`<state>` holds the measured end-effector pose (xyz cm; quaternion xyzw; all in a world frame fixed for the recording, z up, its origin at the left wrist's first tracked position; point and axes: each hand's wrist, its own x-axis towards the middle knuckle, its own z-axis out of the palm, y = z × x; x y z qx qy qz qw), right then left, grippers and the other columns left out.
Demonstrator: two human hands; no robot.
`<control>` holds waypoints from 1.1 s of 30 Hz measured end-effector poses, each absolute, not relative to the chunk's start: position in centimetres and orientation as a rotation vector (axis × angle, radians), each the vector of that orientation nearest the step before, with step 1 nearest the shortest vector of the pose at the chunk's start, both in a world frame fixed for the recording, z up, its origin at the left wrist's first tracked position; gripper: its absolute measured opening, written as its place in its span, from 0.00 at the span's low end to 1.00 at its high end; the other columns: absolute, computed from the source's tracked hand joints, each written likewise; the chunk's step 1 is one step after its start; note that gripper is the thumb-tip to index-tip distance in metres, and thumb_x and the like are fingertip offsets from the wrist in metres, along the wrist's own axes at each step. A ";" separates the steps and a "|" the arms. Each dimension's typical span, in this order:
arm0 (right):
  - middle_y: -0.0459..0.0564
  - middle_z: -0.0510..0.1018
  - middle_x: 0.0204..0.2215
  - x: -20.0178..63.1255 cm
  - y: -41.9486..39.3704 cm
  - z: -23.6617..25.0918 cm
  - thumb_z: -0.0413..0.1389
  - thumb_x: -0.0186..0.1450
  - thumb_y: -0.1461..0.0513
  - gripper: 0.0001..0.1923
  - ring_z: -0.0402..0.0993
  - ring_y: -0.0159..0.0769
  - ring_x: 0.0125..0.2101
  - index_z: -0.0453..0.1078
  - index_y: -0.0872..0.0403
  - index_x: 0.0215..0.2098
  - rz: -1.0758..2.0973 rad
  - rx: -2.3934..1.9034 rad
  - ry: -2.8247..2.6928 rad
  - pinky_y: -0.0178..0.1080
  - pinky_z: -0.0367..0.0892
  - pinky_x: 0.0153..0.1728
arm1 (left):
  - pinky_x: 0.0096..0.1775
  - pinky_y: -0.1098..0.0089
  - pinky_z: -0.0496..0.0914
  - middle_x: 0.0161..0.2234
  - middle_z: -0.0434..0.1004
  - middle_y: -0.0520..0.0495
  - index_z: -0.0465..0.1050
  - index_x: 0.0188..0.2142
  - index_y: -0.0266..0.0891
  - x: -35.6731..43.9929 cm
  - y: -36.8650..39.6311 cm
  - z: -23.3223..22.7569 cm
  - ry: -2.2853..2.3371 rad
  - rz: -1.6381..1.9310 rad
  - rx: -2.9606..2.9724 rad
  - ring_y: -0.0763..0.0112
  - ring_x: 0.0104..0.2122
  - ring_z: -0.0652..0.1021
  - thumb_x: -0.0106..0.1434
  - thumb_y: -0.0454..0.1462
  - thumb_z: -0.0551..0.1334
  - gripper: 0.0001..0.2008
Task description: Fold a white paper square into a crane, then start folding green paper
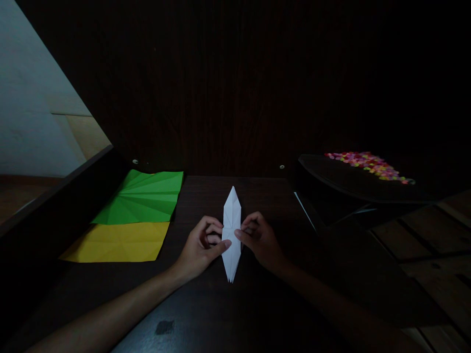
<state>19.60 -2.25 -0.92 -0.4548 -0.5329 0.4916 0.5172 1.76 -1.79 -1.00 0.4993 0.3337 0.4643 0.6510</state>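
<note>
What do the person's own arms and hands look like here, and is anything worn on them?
Both forearms are bare as far as the picture shows: no sleeve reaches into view. The left hand and the right hand wear no gloves, and I see no ring, watch or bracelet, though the dim light could hide small items. The fingers are slender, with short nails.

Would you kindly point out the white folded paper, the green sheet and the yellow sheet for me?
white folded paper (pixel 231 215): head view, on its upper half above the hands.
green sheet (pixel 142 198): head view, on its creased middle.
yellow sheet (pixel 117 242): head view, on its flat centre.
</note>
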 end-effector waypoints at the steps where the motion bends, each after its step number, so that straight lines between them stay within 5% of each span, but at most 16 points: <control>1: 0.39 0.69 0.23 19.6 -2.3 -0.8 0.62 0.57 0.56 0.15 0.67 0.28 0.21 0.59 0.50 0.32 1.162 -1.087 -1.292 0.32 0.63 0.22 | 0.27 0.79 0.70 0.33 0.72 0.54 0.65 0.39 0.38 1.8 -1.8 -0.9 0.774 1.044 1.151 0.80 0.24 0.75 0.53 0.36 0.72 0.19; 13: 0.39 0.68 0.22 19.6 -3.1 -0.1 0.62 0.58 0.59 0.12 0.66 0.27 0.19 0.61 0.51 0.30 1.114 -1.087 -1.397 0.31 0.64 0.20 | 0.28 0.76 0.67 0.24 0.71 0.53 0.72 0.37 0.35 1.8 -1.5 -0.3 0.850 1.117 1.325 0.77 0.24 0.72 0.58 0.41 0.69 0.13; 23: 0.45 0.77 0.28 20.4 -3.8 0.9 0.63 0.61 0.62 0.12 0.73 0.33 0.26 0.74 0.49 0.44 0.434 -1.041 -1.733 0.37 0.70 0.29 | 0.36 0.69 0.74 0.33 0.81 0.47 0.76 0.50 0.41 1.1 -2.3 1.2 0.930 1.299 1.860 0.68 0.31 0.79 0.59 0.33 0.68 0.18; 33: 0.49 0.84 0.35 20.1 -4.0 1.2 0.58 0.64 0.72 0.21 0.77 0.36 0.29 0.74 0.47 0.51 0.020 -0.792 -1.864 0.41 0.73 0.28 | 0.36 0.66 0.74 0.37 0.81 0.45 0.71 0.56 0.44 1.1 -2.3 0.9 0.677 1.557 2.254 0.67 0.35 0.78 0.60 0.24 0.65 0.27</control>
